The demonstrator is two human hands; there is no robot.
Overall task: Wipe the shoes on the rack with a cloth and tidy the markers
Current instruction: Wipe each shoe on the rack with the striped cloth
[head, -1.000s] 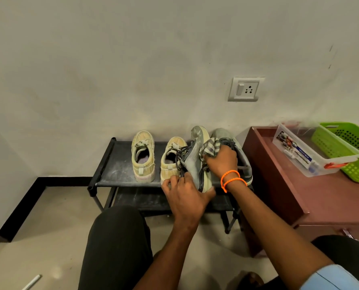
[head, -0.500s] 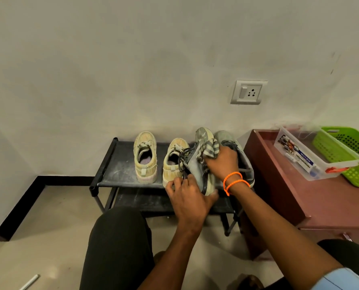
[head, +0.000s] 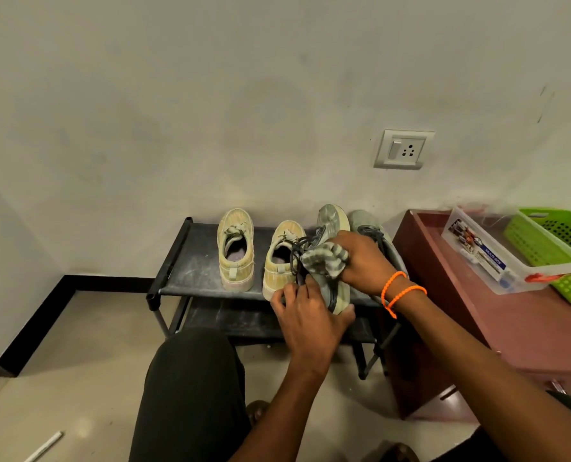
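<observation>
While tipped on its side above the rack point(head: 190, 281), the grey shoe point(head: 332, 228) shows dark laces. The left hand point(head: 305, 323) grips its heel. The right hand point(head: 365, 261) clutches a striped cloth point(head: 324, 261) against it.

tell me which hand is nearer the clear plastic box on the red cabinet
Right. The right hand presses the striped cloth on the grey shoe, on the side towards the clear plastic box. The left hand grips the shoe's heel, farther away.
</observation>
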